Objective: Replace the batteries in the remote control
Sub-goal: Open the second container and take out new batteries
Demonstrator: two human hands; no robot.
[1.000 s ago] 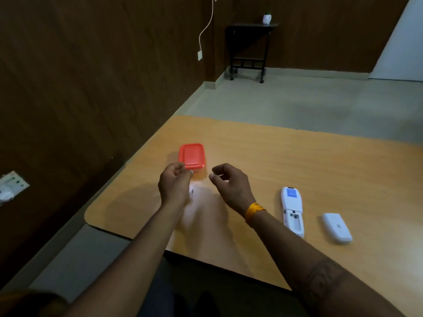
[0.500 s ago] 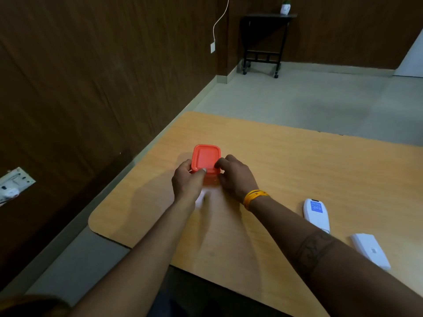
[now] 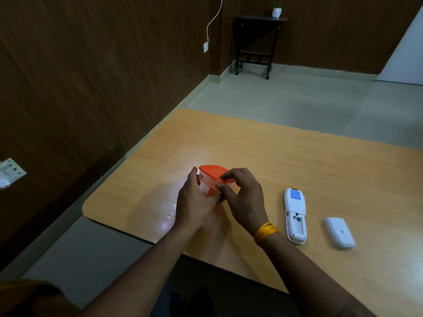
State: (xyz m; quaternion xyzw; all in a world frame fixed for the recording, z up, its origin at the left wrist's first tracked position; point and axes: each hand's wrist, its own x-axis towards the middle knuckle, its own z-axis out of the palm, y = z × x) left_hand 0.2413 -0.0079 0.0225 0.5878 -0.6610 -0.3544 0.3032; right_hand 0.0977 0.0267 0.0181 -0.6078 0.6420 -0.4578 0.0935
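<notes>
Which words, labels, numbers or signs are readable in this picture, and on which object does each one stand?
No text can be read here.
Blue label on the remote control: it has pale lines of print, too small and blurred to read.
Small grey mark on the battery cover: too small to tell what it is.
Orange lid of the box: no print shows.
Yellow wristband: no print shows.
</notes>
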